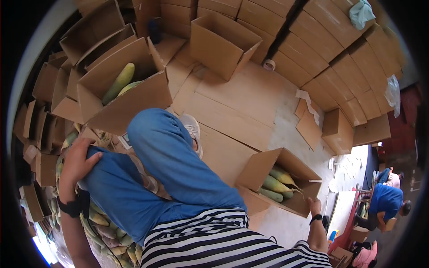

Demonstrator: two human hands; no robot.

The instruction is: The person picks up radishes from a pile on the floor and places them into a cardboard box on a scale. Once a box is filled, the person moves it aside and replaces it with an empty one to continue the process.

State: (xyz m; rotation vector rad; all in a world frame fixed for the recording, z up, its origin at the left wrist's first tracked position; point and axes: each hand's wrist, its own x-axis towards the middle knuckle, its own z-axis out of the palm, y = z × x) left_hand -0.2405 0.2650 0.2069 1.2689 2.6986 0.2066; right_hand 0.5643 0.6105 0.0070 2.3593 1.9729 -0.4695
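My left hand rests on my jeans at the left knee, with the thumb spread from the fingers. At the lower right, my right hand is closed at the rim of a cardboard box; its fingertips are partly hidden. Several long green radishes, pale toward their root ends, lie inside that box. Another open cardboard box stands in front of my left knee and has two green radishes in it. Beside and beneath my left leg is a heap of radishes.
An open carton stands ahead on flattened cardboard. Stacked boxes line the back and right, with a tape roll at their foot. More open boxes crowd the left. Other people, one in a blue shirt, are at the far right.
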